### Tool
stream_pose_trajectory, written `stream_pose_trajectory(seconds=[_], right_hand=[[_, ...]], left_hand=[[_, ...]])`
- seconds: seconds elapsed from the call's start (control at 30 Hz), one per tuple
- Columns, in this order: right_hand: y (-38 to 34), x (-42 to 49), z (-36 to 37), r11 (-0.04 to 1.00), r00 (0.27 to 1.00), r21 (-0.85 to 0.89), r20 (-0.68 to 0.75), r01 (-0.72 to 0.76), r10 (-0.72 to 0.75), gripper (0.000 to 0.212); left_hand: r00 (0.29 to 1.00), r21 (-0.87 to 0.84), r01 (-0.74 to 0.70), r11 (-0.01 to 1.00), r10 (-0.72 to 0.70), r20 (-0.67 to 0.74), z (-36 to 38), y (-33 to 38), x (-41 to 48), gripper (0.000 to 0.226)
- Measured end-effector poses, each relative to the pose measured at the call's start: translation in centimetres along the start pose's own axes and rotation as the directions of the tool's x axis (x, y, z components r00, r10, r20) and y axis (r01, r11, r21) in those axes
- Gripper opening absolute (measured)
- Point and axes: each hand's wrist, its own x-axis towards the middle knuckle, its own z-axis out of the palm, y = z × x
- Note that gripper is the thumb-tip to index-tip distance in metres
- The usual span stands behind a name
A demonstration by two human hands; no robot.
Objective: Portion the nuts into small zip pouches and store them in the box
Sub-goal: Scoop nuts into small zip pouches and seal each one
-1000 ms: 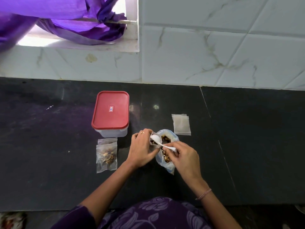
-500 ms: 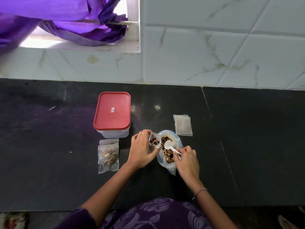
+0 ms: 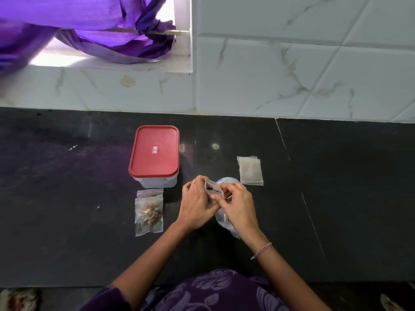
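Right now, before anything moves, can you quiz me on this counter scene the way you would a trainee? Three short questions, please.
1. True or false: the red lid sits closed on the box.
2. Where does the filled pouch lie? A) on the counter just in front of the box, on the person's side; B) on top of the lid; C) inside the box.
3. Fill the gap: the left hand and the right hand both hold one ___.

Key: 1 true; 2 A; 3 small pouch.
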Motion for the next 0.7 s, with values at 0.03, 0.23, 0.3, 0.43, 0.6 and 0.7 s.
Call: stream_pose_trajectory(seconds=[0.03, 0.23, 0.3, 0.43, 0.6, 0.7], right_hand=[[0.1, 0.2, -0.1, 1.0, 1.0, 0.007, -0.014, 0.016, -0.016, 0.031], [0.7, 1.1, -1.5, 0.999, 0.999, -0.019, -0.035, 0.041, -0.042, 0.014], [1.0, 1.6, -2.1, 0.996, 0.998, -0.069, 0.03, 0.06, -0.058, 0.014], [1.0, 2.1, -2.7, 0.999, 0.995, 0.04, 0.1, 0.018, -0.022, 0.015], [0.9, 2.4, -2.6, 0.9, 0.986, 0.406, 0.121, -0.158, 0.119, 0.019], [0.9, 2.1, -1.9, 0.751, 0.97, 0.614, 0.142, -0.242, 0.196, 0.01]], left_hand=[[1.0, -0.018, 0.007, 1.0, -0.007, 0.005, -0.1, 0.0, 0.0, 0.055], [0.99, -0.287, 0.072, 0.955, -0.033, 0.138, -1.1, 0.6, 0.5, 0.052], [0.98, -0.48, 0.144, 0.865, -0.059, 0.188, -1.9, 0.8, 0.5, 0.043], [0.98, -0.554, 0.185, 0.812, -0.11, 0.167, -2.2, 0.7, 1.0, 0.023], [0.969, -0.611, 0.245, 0.753, -0.199, 0.143, -2.4, 0.4, 1.1, 0.006], [0.964, -0.649, 0.258, 0.715, -0.234, 0.126, -2.5, 0.2, 1.4, 0.011]])
